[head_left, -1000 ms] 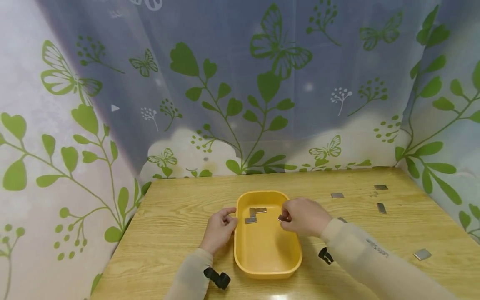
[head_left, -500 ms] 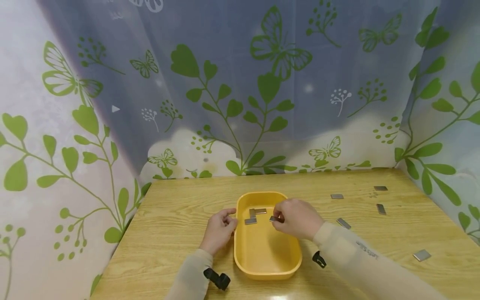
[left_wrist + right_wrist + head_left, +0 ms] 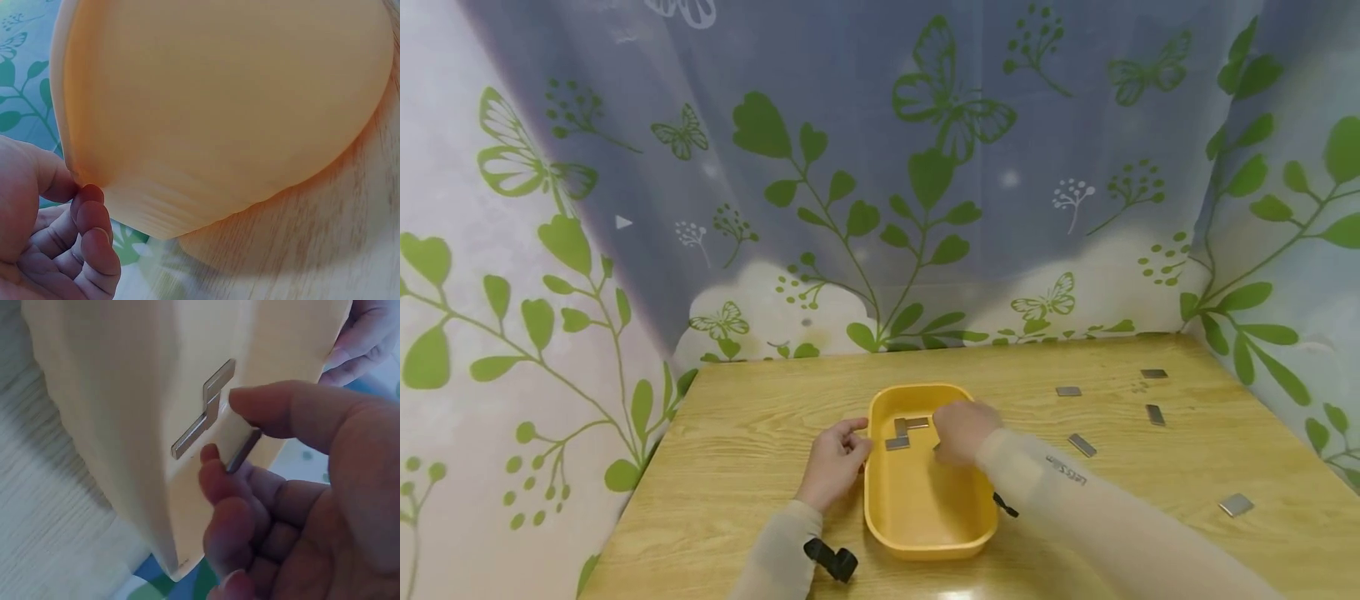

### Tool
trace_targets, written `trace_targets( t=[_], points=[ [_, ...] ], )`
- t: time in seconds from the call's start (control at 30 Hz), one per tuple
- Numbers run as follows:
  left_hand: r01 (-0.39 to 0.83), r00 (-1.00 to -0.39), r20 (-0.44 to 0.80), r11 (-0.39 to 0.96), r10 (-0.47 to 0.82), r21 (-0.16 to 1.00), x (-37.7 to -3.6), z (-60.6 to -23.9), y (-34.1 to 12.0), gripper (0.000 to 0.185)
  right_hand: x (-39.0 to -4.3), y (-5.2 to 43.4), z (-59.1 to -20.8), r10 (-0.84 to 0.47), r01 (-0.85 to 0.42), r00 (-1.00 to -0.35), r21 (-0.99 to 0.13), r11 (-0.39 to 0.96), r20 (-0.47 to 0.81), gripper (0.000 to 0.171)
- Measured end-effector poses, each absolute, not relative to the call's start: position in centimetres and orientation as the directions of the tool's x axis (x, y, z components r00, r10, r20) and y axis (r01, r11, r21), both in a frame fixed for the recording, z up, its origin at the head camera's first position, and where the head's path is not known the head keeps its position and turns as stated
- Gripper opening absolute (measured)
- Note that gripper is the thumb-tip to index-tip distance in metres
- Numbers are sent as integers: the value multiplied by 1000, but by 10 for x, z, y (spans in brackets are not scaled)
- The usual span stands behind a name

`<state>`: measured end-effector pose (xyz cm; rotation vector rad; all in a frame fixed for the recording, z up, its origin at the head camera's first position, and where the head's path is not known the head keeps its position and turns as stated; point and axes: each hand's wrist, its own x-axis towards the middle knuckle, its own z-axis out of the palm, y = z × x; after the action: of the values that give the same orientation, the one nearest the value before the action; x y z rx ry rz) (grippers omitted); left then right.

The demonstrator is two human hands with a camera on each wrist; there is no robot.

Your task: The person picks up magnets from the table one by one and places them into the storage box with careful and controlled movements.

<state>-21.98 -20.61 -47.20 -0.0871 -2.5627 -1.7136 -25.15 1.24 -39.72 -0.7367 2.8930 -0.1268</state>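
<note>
My right hand (image 3: 964,429) is over the yellow plastic tray (image 3: 931,552), pinching a small flat metal block (image 3: 245,451) between thumb and fingers. Its forearm hides part of the tray's right rim. On the tray floor lie several similar grey metal blocks (image 3: 897,443), arranged edge to edge in a stepped pattern. At the tray's left side is my left hand (image 3: 833,462), its thumb and fingertips touching the outer wall by the rim. The left wrist view has its loosely bent fingers (image 3: 99,250) close against that wall.
Several more metal blocks lie scattered on the wooden table (image 3: 760,408) to the right, the nearest of them a wider block (image 3: 1236,505). A patterned curtain (image 3: 865,208) hangs behind the table and along both sides.
My right hand has moved left and lower into the tray with the metal block, bringing it nearer the laid ones. The left hand stays at the tray's side. The view has shifted slightly.
</note>
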Motion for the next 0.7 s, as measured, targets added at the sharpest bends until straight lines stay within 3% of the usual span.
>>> trace_targets(
  t=[0.4, 0.7],
  points=[
    [52, -998, 65, 392, -20, 919, -217, -472, -215, 35, -264, -29, -389, -367, -422, -856, 81, 903, -363, 15],
    [43, -998, 58, 374, -30, 926, -216, -471, -215, 35, -274, -44, -401, -267, -352, -877, 156, 923, -400, 6]
  ],
)
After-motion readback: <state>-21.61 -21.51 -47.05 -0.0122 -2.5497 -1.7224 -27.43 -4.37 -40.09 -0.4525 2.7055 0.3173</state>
